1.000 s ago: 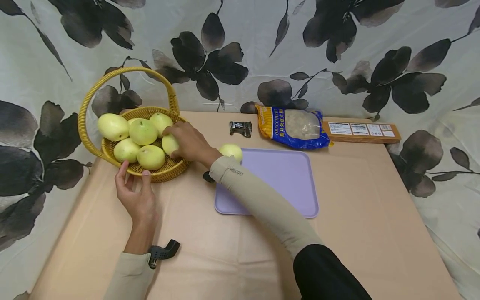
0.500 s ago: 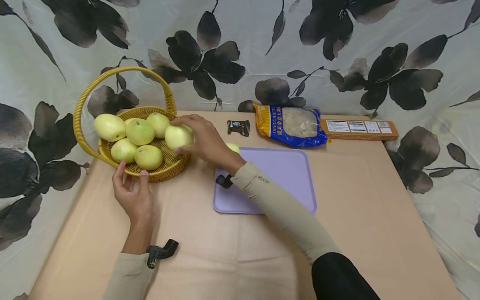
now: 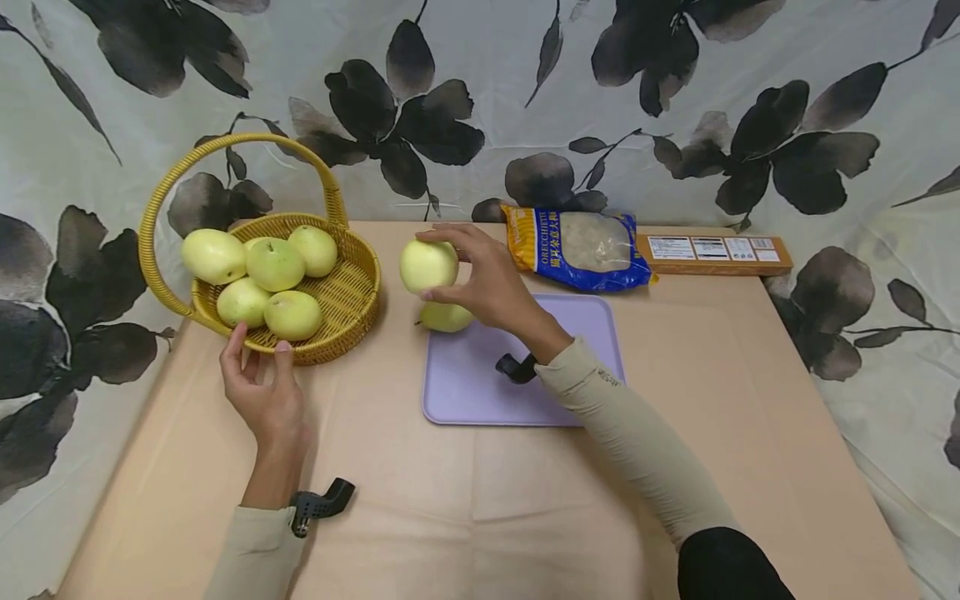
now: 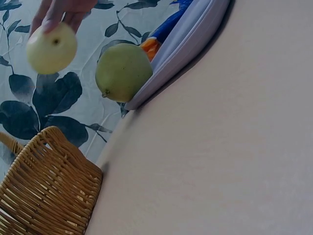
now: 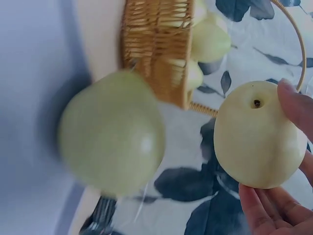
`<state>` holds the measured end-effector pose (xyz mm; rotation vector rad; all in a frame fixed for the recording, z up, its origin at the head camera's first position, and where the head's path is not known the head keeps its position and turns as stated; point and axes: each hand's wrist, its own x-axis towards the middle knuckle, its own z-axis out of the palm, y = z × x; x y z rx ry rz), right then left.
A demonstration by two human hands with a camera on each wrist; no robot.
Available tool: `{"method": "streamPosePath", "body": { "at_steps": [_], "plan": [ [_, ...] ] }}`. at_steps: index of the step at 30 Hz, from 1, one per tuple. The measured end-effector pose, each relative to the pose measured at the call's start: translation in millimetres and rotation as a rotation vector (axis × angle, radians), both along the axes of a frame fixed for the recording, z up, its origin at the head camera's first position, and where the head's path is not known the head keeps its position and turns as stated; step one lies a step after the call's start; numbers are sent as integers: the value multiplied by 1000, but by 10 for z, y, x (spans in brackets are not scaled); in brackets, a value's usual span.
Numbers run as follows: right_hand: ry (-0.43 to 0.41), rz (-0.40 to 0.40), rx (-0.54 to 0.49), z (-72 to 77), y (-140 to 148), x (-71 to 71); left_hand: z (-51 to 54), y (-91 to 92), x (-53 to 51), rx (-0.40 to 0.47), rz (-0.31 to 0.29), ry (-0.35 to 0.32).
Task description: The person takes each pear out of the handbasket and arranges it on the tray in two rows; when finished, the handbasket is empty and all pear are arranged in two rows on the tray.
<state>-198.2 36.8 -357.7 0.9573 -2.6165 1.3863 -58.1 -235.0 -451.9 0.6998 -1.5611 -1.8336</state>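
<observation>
My right hand (image 3: 491, 279) holds a pale green pear (image 3: 428, 267) between thumb and fingers, in the air near the purple tray's back left corner; the right wrist view shows this pear (image 5: 260, 134) up close. Another pear (image 3: 446, 317) lies on that corner of the tray (image 3: 480, 400). Several pears (image 3: 275, 264) fill the left part of the yellow wicker basket (image 3: 360, 321). My left hand (image 3: 268, 404) touches the basket's front rim with its fingertips, thumb apart from the fingers. In the left wrist view the held pear (image 4: 52, 48) hangs above the basket (image 4: 54, 186).
Behind the tray lie a blue and yellow pasta bag (image 3: 577, 250) and, to its right, a flat brown box (image 3: 712, 252) with white labels. The basket's tall handle (image 3: 240, 140) arches above it. In the right wrist view a small black packet (image 5: 100, 215) shows at the bottom.
My right hand has lifted a pear out of the basket's right side and carried it right, over to the tray. My left hand has stayed at the basket's rim.
</observation>
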Motion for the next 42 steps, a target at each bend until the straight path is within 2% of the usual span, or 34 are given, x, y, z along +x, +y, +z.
{"method": "streamPosePath", "body": {
  "at_steps": [8,15,18,23,27,35,42],
  "plan": [
    [5,-57,-5,-170,486,0,-26,-5,-9,2,11,13],
    [-109,-112,-5,-345,805,11,-37,-13,-13,4,9,12],
    [-168,-130,26,-452,886,10,-37,-16,-11,10,4,6],
    [-218,-121,69,-637,958,-13,-38,-10,-6,6,2,15],
    [-232,-96,45,-735,961,-37,-43,-8,-6,6,1,22],
    [-263,-118,58,-778,953,-82,-47,-9,-2,4,-4,21],
    [-229,-161,120,-782,969,-76,-45,-17,-7,4,-9,22]
  ]
}}
